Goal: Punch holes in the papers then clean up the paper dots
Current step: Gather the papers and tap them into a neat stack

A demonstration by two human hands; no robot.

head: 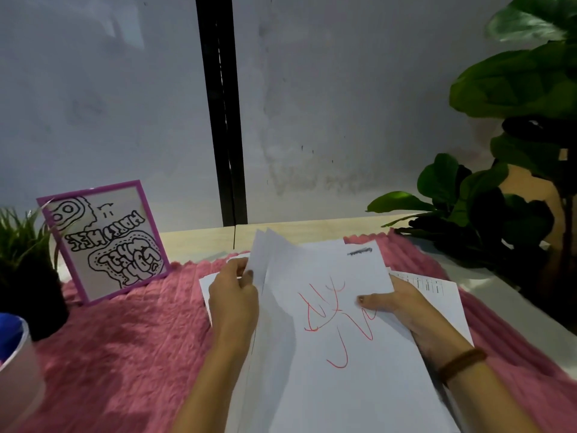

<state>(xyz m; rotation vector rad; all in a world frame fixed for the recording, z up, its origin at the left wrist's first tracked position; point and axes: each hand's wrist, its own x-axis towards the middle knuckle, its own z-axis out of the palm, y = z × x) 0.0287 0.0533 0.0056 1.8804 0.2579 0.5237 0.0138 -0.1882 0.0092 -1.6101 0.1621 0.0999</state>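
A stack of white papers (337,354) is lifted over the pink mat, its top sheet marked with red scribbles and a black smear near the far corner. My left hand (232,295) grips the left edge of the stack, where several sheets fan upward. My right hand (396,303) holds the right edge, thumb on top of the top sheet and fingers underneath. Another sheet with printed lines (437,289) lies flat under my right hand. No hole punch or paper dots are in view.
A fluffy pink mat (134,339) covers the wooden table (199,239). A purple-framed drawing (106,239) leans at the left beside a small potted grass plant (25,270). A white cup with something blue (15,364) stands at the left edge. A large leafy plant (512,182) fills the right.
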